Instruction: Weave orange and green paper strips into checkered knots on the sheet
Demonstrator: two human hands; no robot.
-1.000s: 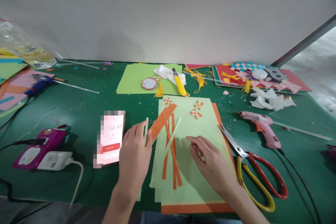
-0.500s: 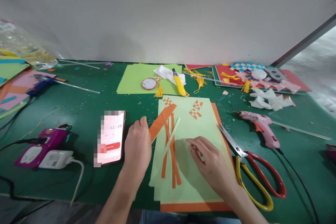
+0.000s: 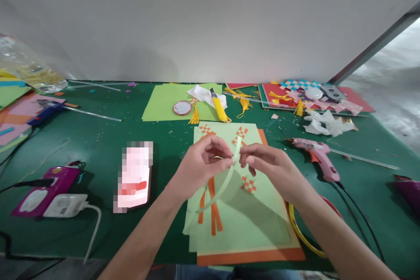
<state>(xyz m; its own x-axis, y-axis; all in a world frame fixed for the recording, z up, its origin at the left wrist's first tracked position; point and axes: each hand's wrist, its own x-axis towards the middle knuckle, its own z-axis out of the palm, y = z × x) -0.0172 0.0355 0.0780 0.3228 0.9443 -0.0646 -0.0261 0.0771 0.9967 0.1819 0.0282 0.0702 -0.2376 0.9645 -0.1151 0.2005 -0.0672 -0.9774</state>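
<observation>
My left hand pinches a pale green paper strip, which bends down to the left over the sheets. Close to the strip's upper part is my right hand, fingers apart; I see nothing held in it. Below them lies a stack of pale green paper sheets with orange paper showing at its edges. Several narrow orange strips rest on the left of the stack. An orange-and-pale checkered woven piece lies under my right hand, and more such pieces are farther back, partly covered.
At left are a phone and a purple power strip with a white charger. Scissors, half hidden by my right forearm, and a pink glue gun lie at right. Behind are a yellow cutter knife and a roll of tape.
My left hand has moved right and lifted the pale green strip off the orange strips. My right hand has moved up toward it, uncovering a checkered piece on the sheet.
</observation>
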